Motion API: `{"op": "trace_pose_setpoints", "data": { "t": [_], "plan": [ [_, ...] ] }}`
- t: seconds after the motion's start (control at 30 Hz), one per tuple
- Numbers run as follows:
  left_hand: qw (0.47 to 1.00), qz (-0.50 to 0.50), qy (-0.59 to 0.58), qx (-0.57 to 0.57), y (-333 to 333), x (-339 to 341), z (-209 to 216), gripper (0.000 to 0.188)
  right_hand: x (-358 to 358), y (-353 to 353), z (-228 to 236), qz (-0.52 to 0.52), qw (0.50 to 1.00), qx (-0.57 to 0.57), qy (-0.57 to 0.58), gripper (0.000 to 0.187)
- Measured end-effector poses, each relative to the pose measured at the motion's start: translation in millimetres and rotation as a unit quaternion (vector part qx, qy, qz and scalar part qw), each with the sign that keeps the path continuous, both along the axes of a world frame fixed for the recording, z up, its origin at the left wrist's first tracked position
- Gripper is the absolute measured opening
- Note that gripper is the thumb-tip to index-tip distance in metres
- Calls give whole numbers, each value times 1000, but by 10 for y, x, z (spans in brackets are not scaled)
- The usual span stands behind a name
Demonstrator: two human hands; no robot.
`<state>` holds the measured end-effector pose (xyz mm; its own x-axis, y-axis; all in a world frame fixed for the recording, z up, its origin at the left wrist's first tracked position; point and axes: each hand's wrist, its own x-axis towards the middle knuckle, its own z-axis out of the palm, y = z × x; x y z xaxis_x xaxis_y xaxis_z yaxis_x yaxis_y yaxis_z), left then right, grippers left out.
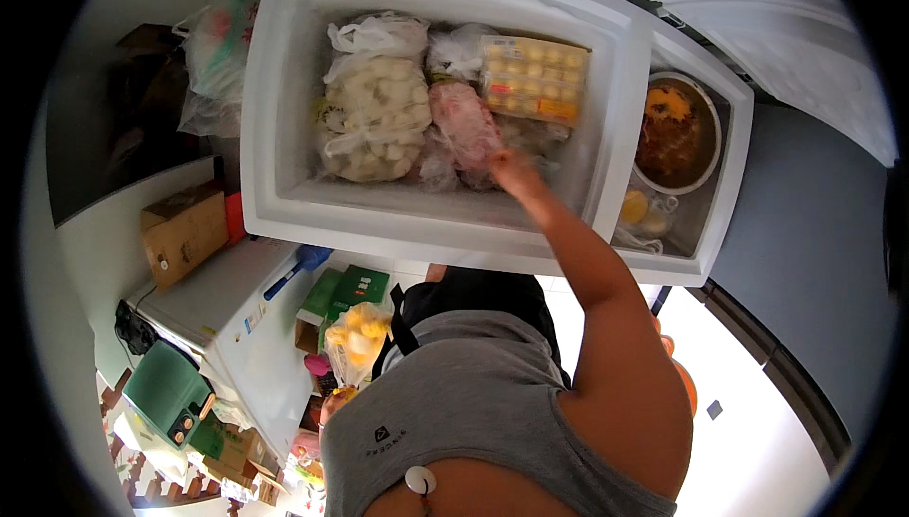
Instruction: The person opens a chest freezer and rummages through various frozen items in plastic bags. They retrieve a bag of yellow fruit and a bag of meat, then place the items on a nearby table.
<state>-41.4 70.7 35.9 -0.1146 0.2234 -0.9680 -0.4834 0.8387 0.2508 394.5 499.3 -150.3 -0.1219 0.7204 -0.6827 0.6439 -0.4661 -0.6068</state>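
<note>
My right hand reaches down into an open chest freezer. Slightly smeared by motion, it grips the lower end of a clear plastic bag of pink meat. Left of the meat lies a large, lumpy plastic bag of pale round balls. At the right back sits a flat pack of yellowish round pieces in rows. Another crumpled, whitish plastic bag is tucked behind the meat. My left hand is out of sight.
A narrower compartment on the right holds a round metal pot of brownish food and a small bag with yellow items. The raised lid is behind. Left stand a white cabinet, a cardboard box and a bag of yellow fruit.
</note>
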Motion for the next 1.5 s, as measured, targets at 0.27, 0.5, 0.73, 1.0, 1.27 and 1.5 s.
{"op": "trace_pose_setpoints", "data": {
  "t": [0.27, 0.5, 0.73, 1.0, 1.27, 1.5],
  "plan": [
    [980, -25, 69, 187, 481, -152, 738, 55, 564, -219, -132, -300, 946, -45, 116, 19],
    [931, -49, 125, 339, 994, -176, 1389, 57, 421, -54, -1243, -291, 892, -237, 252, 32],
    [906, -17, 140, 399, 1310, -12, 1718, 61, -215, 145, -887, -471, 852, -167, 158, 46],
    [906, 21, 100, 410, 1466, 117, 1690, 62, -652, -21, -983, -131, 982, -38, -128, 78],
    [900, -28, 116, 420, 1688, 363, 1816, 64, -439, -29, -1524, 56, 985, -124, -106, 61],
    [881, -70, 147, 445, 2006, 648, 2223, 64, -42, -346, -442, -133, 982, -58, 123, 26]
  ]
}}
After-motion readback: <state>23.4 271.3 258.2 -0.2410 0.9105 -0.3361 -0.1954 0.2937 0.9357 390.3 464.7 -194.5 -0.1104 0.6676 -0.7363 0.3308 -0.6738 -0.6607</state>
